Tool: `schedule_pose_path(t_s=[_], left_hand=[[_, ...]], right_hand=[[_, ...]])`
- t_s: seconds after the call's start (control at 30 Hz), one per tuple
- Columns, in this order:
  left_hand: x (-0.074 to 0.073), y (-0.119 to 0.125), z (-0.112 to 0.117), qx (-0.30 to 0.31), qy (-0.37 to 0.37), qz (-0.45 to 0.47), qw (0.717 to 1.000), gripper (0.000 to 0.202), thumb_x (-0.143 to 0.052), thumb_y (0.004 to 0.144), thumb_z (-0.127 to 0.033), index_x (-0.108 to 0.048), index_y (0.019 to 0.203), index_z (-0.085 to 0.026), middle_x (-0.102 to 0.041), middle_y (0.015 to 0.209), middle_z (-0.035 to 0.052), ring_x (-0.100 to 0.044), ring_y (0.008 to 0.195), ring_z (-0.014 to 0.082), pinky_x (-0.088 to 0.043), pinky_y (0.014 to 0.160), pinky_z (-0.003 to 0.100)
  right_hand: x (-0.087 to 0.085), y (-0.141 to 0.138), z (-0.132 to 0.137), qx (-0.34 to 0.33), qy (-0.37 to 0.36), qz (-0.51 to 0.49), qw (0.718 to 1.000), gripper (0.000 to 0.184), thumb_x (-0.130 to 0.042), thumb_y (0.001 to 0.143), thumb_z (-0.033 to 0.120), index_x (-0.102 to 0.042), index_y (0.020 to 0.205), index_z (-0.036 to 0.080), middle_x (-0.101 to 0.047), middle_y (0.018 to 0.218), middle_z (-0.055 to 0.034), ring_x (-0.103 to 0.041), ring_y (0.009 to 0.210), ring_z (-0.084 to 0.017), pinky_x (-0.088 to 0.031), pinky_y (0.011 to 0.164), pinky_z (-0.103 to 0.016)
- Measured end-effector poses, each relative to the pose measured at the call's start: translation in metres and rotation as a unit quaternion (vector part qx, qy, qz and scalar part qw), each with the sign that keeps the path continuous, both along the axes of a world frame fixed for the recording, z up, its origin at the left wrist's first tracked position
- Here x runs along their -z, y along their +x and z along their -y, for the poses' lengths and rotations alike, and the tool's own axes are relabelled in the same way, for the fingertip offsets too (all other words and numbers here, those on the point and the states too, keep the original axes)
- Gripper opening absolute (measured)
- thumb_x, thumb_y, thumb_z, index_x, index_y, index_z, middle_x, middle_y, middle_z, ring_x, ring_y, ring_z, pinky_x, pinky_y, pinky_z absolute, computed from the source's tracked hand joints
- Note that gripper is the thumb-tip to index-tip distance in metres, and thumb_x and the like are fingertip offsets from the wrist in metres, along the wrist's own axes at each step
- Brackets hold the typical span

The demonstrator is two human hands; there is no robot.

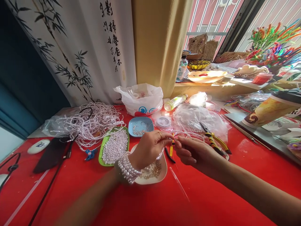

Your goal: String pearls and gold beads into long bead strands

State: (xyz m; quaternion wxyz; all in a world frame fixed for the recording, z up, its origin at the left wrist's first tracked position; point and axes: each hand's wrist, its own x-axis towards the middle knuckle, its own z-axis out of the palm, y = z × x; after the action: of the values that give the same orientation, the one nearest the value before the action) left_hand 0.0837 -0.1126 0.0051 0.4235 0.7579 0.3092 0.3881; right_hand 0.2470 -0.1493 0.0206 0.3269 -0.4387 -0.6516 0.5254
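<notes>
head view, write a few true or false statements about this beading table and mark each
The left hand wears pearl bracelets on its wrist. True.
The left hand pinches a pearl strand. True.
The green tray holds gold beads. False: it holds white pearls.
The table is blue. False: it is red.
Beside the right hand lie yellow-and-black pliers. True.

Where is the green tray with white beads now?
In the head view, the green tray lies left of the left hand, beside the white plate.
</notes>
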Motion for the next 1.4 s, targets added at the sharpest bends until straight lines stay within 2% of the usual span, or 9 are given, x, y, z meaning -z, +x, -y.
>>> schedule_pose_path(t_s=[0.1, 0.2, 0.47, 0.6, 0.8, 0.97, 1.1, 1.23, 1.4], left_hand=[[-0.002, 0.001, -0.003, 0.038, -0.161, 0.059, 0.984, 0.018, -0.052, 0.076, -0.025, -0.061, 0.084, -0.011, -0.061, 0.065, 0.0032, -0.053, 0.058, 0.0092, -0.043, 0.058, 0.024], [-0.005, 0.001, -0.005, 0.087, -0.272, 0.097, 0.953, 0.016, -0.058, 0.071, -0.023, -0.060, 0.078, -0.009, -0.058, 0.059, 0.0008, -0.052, 0.053, 0.0068, -0.043, 0.055, 0.022], [-0.008, -0.004, -0.004, 0.199, -0.359, 0.080, 0.908, 0.017, -0.059, 0.071, -0.025, -0.059, 0.070, -0.008, -0.057, 0.054, 0.0000, -0.052, 0.048, 0.0059, -0.040, 0.050, 0.019], [-0.009, -0.005, -0.004, 0.189, -0.348, 0.026, 0.918, 0.016, -0.059, 0.070, -0.024, -0.060, 0.073, -0.009, -0.059, 0.057, 0.0015, -0.053, 0.052, 0.0073, -0.042, 0.052, 0.020], [0.002, -0.004, -0.001, 0.028, 0.003, -0.097, 0.995, 0.018, -0.052, 0.076, -0.026, -0.062, 0.081, -0.013, -0.062, 0.074, 0.0070, -0.055, 0.071, 0.0150, -0.043, 0.068, 0.030], [0.009, -0.003, -0.002, 0.013, 0.083, -0.073, 0.994, 0.022, -0.048, 0.079, -0.028, -0.064, 0.085, -0.015, -0.063, 0.075, 0.0065, -0.053, 0.069, 0.0141, -0.042, 0.068, 0.029], [0.005, -0.001, -0.004, 0.024, -0.118, 0.000, 0.993, 0.025, -0.055, 0.073, -0.034, -0.063, 0.071, -0.012, -0.059, 0.060, 0.0027, -0.048, 0.053, 0.0089, -0.040, 0.053, 0.022], [0.002, 0.001, -0.004, 0.056, -0.227, 0.017, 0.972, 0.023, -0.060, 0.069, -0.034, -0.063, 0.067, -0.010, -0.058, 0.056, 0.0021, -0.047, 0.049, 0.0072, -0.039, 0.049, 0.021], [0.000, -0.002, -0.004, 0.120, -0.291, 0.017, 0.949, 0.024, -0.060, 0.068, -0.033, -0.061, 0.061, -0.010, -0.057, 0.053, 0.0020, -0.046, 0.046, 0.0061, -0.035, 0.044, 0.019]], right_hand=[[0.000, 0.009, 0.009, 0.029, 0.270, 0.057, 0.961, 0.030, -0.025, 0.089, 0.025, -0.053, 0.087, 0.015, -0.056, 0.062, -0.0025, -0.051, 0.051, -0.009, -0.042, 0.046, -0.021], [-0.001, 0.022, 0.010, -0.024, 0.579, 0.242, 0.778, 0.026, -0.042, 0.082, 0.013, -0.052, 0.105, 0.014, -0.063, 0.095, -0.0103, -0.058, 0.076, -0.014, -0.046, 0.060, -0.025], [-0.016, 0.035, -0.007, -0.101, 0.753, 0.363, 0.539, 0.021, -0.042, 0.080, 0.013, -0.057, 0.095, 0.015, -0.065, 0.092, -0.0070, -0.057, 0.087, -0.017, -0.049, 0.073, -0.029], [-0.021, 0.032, -0.009, -0.131, 0.736, 0.362, 0.557, 0.018, -0.041, 0.081, 0.015, -0.058, 0.088, 0.018, -0.064, 0.074, -0.0040, -0.056, 0.072, -0.014, -0.047, 0.063, -0.027], [-0.005, 0.012, -0.009, -0.014, 0.307, 0.307, 0.901, 0.030, -0.033, 0.086, 0.023, -0.052, 0.065, 0.015, -0.047, 0.051, 0.0005, -0.041, 0.044, -0.008, -0.034, 0.040, -0.021], [0.002, 0.012, -0.003, -0.008, 0.173, 0.221, 0.960, 0.040, -0.021, 0.089, 0.028, -0.053, 0.071, 0.012, -0.050, 0.050, 0.0006, -0.034, 0.033, -0.005, -0.031, 0.032, -0.017], [0.002, 0.021, 0.011, 0.168, 0.447, 0.320, 0.818, 0.025, -0.047, 0.079, 0.035, -0.052, 0.093, 0.015, -0.061, 0.078, -0.0067, -0.055, 0.055, -0.011, -0.040, 0.045, -0.022], [0.003, 0.024, 0.016, 0.083, 0.675, 0.408, 0.609, 0.024, -0.061, 0.069, 0.024, -0.056, 0.092, 0.019, -0.063, 0.088, -0.0050, -0.058, 0.072, -0.016, -0.042, 0.060, -0.027], [-0.001, 0.025, 0.008, 0.013, 0.705, 0.422, 0.570, 0.015, -0.049, 0.077, 0.017, -0.057, 0.090, 0.018, -0.064, 0.081, -0.0031, -0.056, 0.070, -0.014, -0.041, 0.057, -0.027]])
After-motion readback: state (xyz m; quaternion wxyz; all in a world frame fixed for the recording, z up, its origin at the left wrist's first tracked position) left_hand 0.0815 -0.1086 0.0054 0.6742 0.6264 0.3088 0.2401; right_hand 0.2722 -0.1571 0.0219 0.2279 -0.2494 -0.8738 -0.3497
